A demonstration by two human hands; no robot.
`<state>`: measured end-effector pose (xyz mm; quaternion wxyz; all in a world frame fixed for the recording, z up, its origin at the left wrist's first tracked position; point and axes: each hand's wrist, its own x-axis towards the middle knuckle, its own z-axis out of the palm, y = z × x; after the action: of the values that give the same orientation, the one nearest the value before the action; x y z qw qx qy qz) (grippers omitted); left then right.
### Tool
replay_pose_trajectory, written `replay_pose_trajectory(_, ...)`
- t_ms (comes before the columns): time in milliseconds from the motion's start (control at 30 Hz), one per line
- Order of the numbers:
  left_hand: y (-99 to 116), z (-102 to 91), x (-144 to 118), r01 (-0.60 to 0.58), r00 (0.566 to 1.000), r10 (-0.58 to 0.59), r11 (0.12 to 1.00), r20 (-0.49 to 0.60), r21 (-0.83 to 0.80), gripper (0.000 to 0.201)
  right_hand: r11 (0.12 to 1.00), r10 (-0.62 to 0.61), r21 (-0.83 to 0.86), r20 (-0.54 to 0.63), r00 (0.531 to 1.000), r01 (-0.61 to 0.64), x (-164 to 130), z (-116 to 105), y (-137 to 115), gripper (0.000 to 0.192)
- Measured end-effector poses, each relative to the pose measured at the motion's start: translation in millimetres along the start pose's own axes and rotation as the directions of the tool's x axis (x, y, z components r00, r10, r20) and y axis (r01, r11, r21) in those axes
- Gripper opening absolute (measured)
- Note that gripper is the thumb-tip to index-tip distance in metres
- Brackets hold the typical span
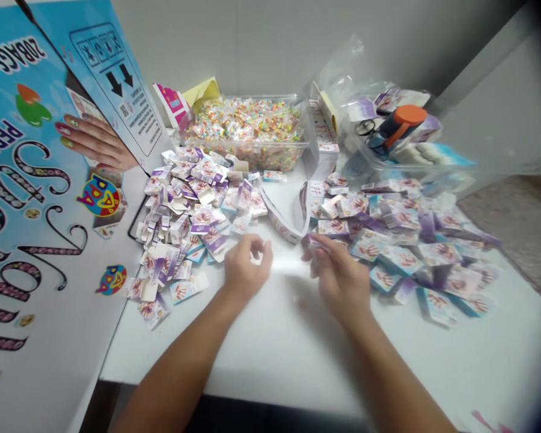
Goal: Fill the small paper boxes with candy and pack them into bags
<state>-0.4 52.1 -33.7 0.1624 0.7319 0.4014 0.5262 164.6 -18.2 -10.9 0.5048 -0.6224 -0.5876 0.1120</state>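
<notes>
My left hand (247,266) hovers over the white table with its fingers curled and thumb and forefinger close together; what they hold, if anything, I cannot make out. My right hand (342,279) is closed on a small purple and white box (318,242), mostly covered by the fingers and blurred. Between and beyond the hands, a folded printed strip (282,224) stands in a V shape. Small boxes with hand pictures form a heap (202,219) to the left, several with open flaps. Another heap of small boxes (403,249) spreads on the right.
A clear plastic tub (247,146) of small colourful packets stands at the back. Beside it is a tall open carton (327,159). A second clear bin (415,162) holds an orange-lidded bottle (403,126). A large printed box (49,240) borders the left side.
</notes>
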Motion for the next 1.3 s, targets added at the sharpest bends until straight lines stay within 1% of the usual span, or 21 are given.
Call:
replay_pose_trajectory(33, -1.9, 0.0, 0.5, 0.005, 1.0, -0.005, 1.0, 0.003, 0.003, 0.008, 0.999, 0.025, -0.039, 0.012, 1.0, -0.025, 1.6, -0.8, 2.8, 0.028)
replay_pose_trajectory(100, -4.2, -0.3, 0.1, -0.005, 1.0, 0.005, 1.0, 0.009, 0.024, 0.007, 0.982, 0.054, -0.186, 0.134, 0.99, -0.028, 3.1, -3.2, 7.3, 0.032)
replay_pose_trajectory(167, -4.3, -1.8, -0.2, -0.039, 0.999, 0.041, 0.996, -0.028, 0.086, 0.009, 0.921, 0.094, -0.387, 0.327, 0.94, 0.043, -1.0, -6.7, 8.0, 0.042)
replay_pose_trajectory(233, -3.2, -5.6, 1.8, -0.055, 0.991, 0.076, 0.982, -0.108, 0.182, 0.012, 0.826, 0.182, -0.552, 0.451, 0.874, 0.112, -14.1, -10.2, 4.3, 0.053)
replay_pose_trajectory(267, -2.7, -8.2, 4.2, -0.044, 0.984, 0.084, 0.97, -0.156, 0.239, 0.011, 0.782, 0.232, -0.612, 0.467, 0.854, 0.122, -24.3, -11.2, 1.4, 0.054)
replay_pose_trajectory(333, -2.6, -14.1, 11.3, 0.035, 0.968, 0.059, 0.93, -0.243, 0.365, 0.006, 0.7, 0.308, -0.704, 0.452, 0.837, 0.122, -49.5, -10.9, -4.8, 0.048)
replay_pose_trajectory(367, -3.4, -16.9, 15.3, 0.096, 0.962, 0.027, 0.897, -0.27, 0.431, 0.012, 0.679, 0.32, -0.724, 0.444, 0.837, 0.124, -63.1, -9.6, -7.5, 0.039)
replay_pose_trajectory(400, -4.6, -19.3, 19.1, 0.163, 0.958, -0.018, 0.854, -0.285, 0.493, 0.022, 0.665, 0.312, -0.737, 0.417, 0.854, 0.117, -76.0, -7.6, -9.7, 0.029)
replay_pose_trajectory(467, -8.7, -22.6, 24.9, 0.245, 0.963, -0.123, 0.768, -0.24, 0.591, 0.044, 0.646, 0.266, -0.754, 0.365, 0.892, 0.116, -96.2, -2.7, -12.1, 0.024)
replay_pose_trajectory(533, -13.7, -23.9, 27.1, 0.247, 0.968, -0.207, 0.722, -0.139, 0.647, 0.054, 0.632, 0.243, -0.766, 0.342, 0.908, 0.119, -104.4, 1.5, -12.3, 0.028)
replay_pose_trajectory(600, -18.1, -23.8, 26.3, 0.226, 0.967, -0.245, 0.715, -0.066, 0.661, 0.053, 0.632, 0.291, -0.77, 0.343, 0.893, 0.09, -99.7, 3.6, -11.7, 0.026)
replay_pose_trajectory(633, -20.0, -23.5, 25.4, 0.221, 0.967, -0.249, 0.719, -0.052, 0.659, 0.051, 0.641, 0.334, -0.765, 0.352, 0.875, 0.063, -93.8, 3.7, -11.5, 0.024)
replay_pose_trajectory(733, -24.2, -22.0, 23.1, 0.233, 0.967, -0.247, 0.744, -0.066, 0.626, 0.05, 0.701, 0.439, -0.713, 0.4, 0.805, -0.028, -71.4, 1.4, -11.8, 0.021)
replay_pose_trajectory(767, -25.2, -21.7, 22.9, 0.238, 0.967, -0.242, 0.757, -0.076, 0.609, 0.049, 0.727, 0.453, -0.684, 0.412, 0.79, -0.06, -65.0, 0.1, -11.9, 0.021)
replay_pose_trajectory(833, -26.5, -21.9, 23.4, 0.243, 0.969, -0.218, 0.79, -0.113, 0.563, 0.047, 0.791, 0.449, -0.599, 0.43, 0.783, -0.125, -55.7, -2.3, -11.3, 0.023)
replay_pose_trajectory(933, -24.5, -23.8, 25.2, 0.185, 0.973, -0.11, 0.895, -0.201, 0.405, 0.039, 0.901, 0.361, -0.392, 0.438, 0.824, -0.186, -46.6, -4.7, -9.6, 0.025)
replay_pose_trajectory(1033, -16.6, -24.0, 24.2, 0.012, 0.959, 0.029, 0.99, -0.283, 0.141, 0.027, 0.953, 0.3, -0.155, 0.344, 0.89, -0.261, -32.4, -3.4, -11.3, 0.026)
replay_pose_trajectory(1100, -9.8, -20.6, 20.6, -0.093, 0.958, 0.094, 0.996, -0.27, 0.017, 0.023, 0.936, 0.337, 0.002, 0.287, 0.897, -0.352, -19.0, 0.6, -13.1, 0.027)
replay_pose_trajectory(1200, -2.1, -11.1, 12.1, -0.159, 0.983, 0.148, 0.982, -0.106, -0.099, 0.021, 0.845, 0.426, 0.217, 0.278, 0.861, -0.488, -2.9, 11.1, -10.3, 0.032)
replay_pose_trajectory(1267, 0.3, -5.2, 7.1, -0.169, 0.985, 0.17, 0.974, -0.003, -0.151, 0.02, 0.778, 0.474, 0.312, 0.28, 0.835, -0.546, -0.1, 19.1, -4.5, 0.033)
replay_pose_trajectory(1300, 0.8, -3.4, 5.4, -0.168, 0.984, 0.174, 0.975, 0.026, -0.147, 0.019, 0.753, 0.494, 0.334, 0.283, 0.822, -0.567, -0.9, 22.6, -1.5, 0.032)
